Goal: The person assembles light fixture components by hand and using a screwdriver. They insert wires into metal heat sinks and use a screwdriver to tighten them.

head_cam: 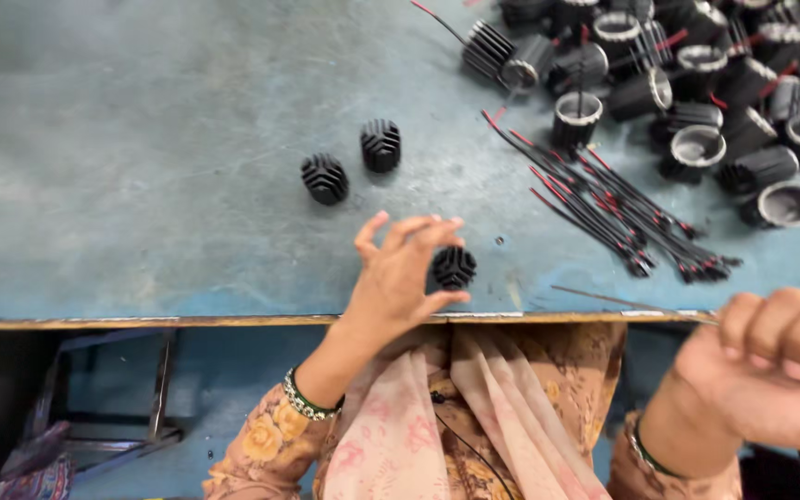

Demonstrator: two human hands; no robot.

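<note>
My left hand (400, 273) hovers over the blue table (141, 185), fingers spread and curled around a black finned heat sink (454, 267) near the front edge — touching or not, I can't tell. Two more finned heat sinks (354, 162) stand further back. My right hand (775, 366) — curled in a fist off the table edge. Red-and-black wires (622, 208) lie right.

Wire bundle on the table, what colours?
Black wires with red ends, clearest in the head view.
</note>
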